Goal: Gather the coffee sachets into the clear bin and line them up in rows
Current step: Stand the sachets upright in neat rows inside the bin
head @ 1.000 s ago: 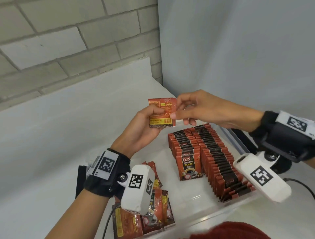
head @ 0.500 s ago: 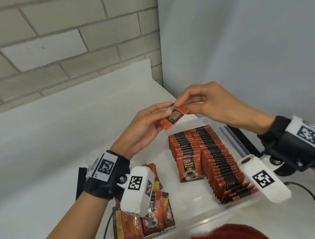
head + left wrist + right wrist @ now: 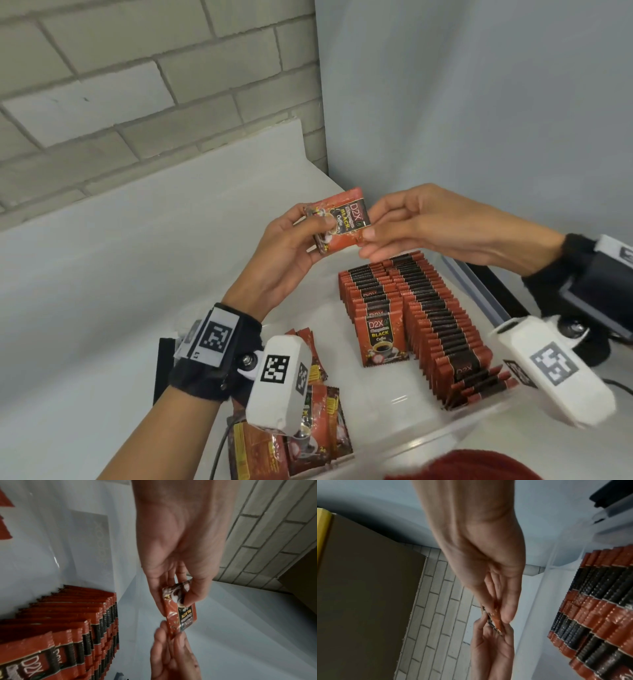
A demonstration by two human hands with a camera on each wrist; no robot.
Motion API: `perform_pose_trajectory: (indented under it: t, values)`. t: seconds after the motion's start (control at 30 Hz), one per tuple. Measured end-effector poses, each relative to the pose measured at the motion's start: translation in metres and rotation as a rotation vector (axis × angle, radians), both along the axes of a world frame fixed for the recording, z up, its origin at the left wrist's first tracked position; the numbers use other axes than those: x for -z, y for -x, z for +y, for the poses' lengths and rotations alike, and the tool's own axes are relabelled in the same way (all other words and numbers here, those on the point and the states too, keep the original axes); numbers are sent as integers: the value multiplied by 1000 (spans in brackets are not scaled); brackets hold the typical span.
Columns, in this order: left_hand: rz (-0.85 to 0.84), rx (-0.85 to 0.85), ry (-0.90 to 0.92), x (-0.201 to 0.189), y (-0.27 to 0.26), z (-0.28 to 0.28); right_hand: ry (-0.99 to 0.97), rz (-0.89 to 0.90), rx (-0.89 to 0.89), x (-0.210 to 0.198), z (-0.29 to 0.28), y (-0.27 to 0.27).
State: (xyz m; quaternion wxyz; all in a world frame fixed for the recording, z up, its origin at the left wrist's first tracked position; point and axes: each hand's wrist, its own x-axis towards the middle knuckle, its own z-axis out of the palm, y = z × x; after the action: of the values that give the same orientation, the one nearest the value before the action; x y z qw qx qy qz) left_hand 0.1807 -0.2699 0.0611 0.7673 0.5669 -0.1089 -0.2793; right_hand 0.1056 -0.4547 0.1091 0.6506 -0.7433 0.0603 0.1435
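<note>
I hold one coffee sachet (image 3: 337,219) in the air above the clear bin (image 3: 455,433), my left hand (image 3: 294,246) pinching its cup-picture end and my right hand (image 3: 421,222) pinching the opposite edge, I judge to square it for the rows (image 3: 431,315) below. Its printed face looks toward me; its long axis runs hand to hand, slightly tilted. Loose sachets (image 3: 318,435) lie nearer me.
</note>
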Motion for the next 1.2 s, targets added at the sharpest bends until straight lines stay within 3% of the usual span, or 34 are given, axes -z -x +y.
perform_pose_trajectory:
  t: [0.17,0.27,0.33,0.5,0.6,0.73,0.83,1.0,1.2]
  values:
    - [-155,83,-144,-13,2,5,174,-52,11,-5,-7,2]
    - [-410,191,-415,-31,1,8,313,-40,-93,-11,-12,7]
    - [-488,314,-568,-41,2,8,373,-13,-142,-13,-14,11]
    - [-381,641,-755,-38,16,-1,682,-66,-256,-10,-11,25]
    - [-287,733,-810,-25,25,-6,798,-111,-310,-13,5,36]
    - [-285,754,-863,-10,33,-8,855,39,-737,7,32,51]
    - [-287,734,-881,-5,37,-6,910,170,-882,26,40,55]
    - [-609,729,-998,-18,37,0,1005,231,-887,41,42,52]
    - [-924,941,-1263,-20,41,2,1079,211,-849,47,46,47]
